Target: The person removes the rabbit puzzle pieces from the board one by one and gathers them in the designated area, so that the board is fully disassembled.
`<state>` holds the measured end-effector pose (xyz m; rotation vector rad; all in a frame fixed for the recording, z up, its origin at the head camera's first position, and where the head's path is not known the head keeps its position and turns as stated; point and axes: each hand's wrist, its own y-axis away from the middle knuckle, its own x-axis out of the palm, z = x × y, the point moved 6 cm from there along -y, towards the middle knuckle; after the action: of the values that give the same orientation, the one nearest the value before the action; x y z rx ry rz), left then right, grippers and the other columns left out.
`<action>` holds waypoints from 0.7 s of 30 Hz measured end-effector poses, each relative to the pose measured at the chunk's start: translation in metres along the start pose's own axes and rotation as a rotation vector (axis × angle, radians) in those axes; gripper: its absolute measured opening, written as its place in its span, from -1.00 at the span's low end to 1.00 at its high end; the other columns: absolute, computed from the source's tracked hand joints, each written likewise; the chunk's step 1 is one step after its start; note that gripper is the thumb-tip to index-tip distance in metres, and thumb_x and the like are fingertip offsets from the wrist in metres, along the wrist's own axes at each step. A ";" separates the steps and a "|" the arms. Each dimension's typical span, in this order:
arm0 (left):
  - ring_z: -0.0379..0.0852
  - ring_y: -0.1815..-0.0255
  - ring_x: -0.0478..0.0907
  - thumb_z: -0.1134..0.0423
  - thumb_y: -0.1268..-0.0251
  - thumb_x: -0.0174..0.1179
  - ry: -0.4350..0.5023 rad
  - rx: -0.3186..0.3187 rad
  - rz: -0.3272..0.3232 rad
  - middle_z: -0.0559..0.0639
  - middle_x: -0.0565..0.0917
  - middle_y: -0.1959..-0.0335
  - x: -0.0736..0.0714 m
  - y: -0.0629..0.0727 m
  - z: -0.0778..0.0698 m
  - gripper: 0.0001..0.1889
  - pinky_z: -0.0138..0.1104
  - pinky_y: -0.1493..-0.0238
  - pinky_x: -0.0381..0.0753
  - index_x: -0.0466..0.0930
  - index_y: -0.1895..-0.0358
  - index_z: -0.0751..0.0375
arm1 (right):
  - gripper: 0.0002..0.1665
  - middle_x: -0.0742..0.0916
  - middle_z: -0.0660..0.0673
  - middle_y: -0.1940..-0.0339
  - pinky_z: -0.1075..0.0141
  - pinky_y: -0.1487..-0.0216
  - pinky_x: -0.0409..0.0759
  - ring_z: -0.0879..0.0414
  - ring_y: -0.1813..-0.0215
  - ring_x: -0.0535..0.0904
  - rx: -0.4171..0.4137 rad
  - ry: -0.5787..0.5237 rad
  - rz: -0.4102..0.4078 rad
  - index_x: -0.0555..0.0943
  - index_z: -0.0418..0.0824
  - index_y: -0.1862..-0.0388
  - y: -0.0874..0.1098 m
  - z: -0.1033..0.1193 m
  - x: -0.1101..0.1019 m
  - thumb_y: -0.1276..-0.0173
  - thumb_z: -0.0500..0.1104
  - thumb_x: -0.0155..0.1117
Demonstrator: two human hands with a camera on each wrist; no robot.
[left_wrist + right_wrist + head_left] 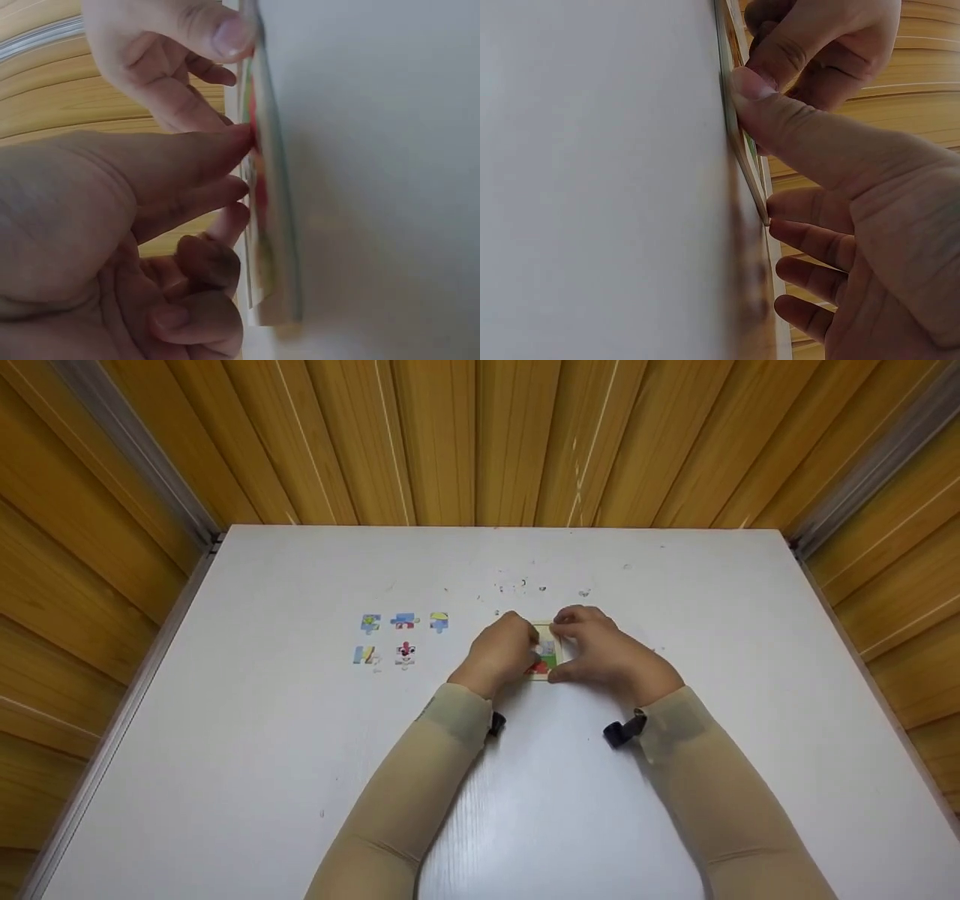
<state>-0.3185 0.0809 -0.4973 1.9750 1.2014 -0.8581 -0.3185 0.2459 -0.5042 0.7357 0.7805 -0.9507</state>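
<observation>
A small jigsaw board (556, 646) with a pale wooden rim lies on the table between both hands, its picture showing green and red. My left hand (503, 651) reaches over the board's left part, the thumb and fingertips pinching a puzzle piece at its surface; the hand mostly hides that piece. In the left wrist view, the last fingers (196, 319) are curled in. My right hand (606, 649) grips the right side of the board, thumb (754, 94) on the near edge and a forefinger at the far corner. Its other fingers are spread beyond the rim.
Several loose puzzle pieces lie left of the hands in two rows, among them a blue one (405, 620) and one with a face (405, 652). Small worn marks (523, 583) dot the white table (300, 735) behind the board. A wood-look panel wall (480, 442) rises behind.
</observation>
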 end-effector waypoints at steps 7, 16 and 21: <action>0.02 -0.29 0.70 0.28 -0.59 0.42 0.010 -0.021 -0.003 0.06 0.72 -0.30 0.004 -0.001 -0.001 -0.67 -0.08 -0.52 0.64 0.81 -0.32 0.19 | 0.05 0.44 -0.21 -0.71 -0.21 -0.82 0.21 -0.23 -0.81 0.19 -0.003 0.006 0.003 0.54 -0.26 -0.67 -0.001 -0.001 0.001 -0.29 0.02 0.79; -0.05 -0.05 0.64 0.40 -0.56 0.37 0.023 0.024 -0.003 0.02 0.74 -0.13 0.003 0.000 -0.006 -0.75 -0.09 -0.26 0.71 0.67 -0.17 0.10 | 0.06 0.46 -0.26 -0.71 -0.20 -0.82 0.23 -0.26 -0.80 0.21 -0.025 0.026 -0.001 0.54 -0.28 -0.67 -0.001 0.000 -0.001 -0.28 0.02 0.78; -0.04 -0.03 0.69 0.36 -0.60 0.36 0.031 0.027 -0.005 -0.01 0.81 -0.13 0.004 0.000 -0.005 -0.77 -0.08 -0.23 0.73 0.66 -0.17 0.04 | 0.06 0.44 -0.26 -0.73 -0.21 -0.82 0.22 -0.26 -0.82 0.19 -0.016 0.017 0.006 0.53 -0.28 -0.68 0.000 -0.001 -0.001 -0.29 0.02 0.78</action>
<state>-0.3160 0.0864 -0.4977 2.0147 1.2191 -0.8538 -0.3193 0.2463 -0.5041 0.7328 0.8000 -0.9330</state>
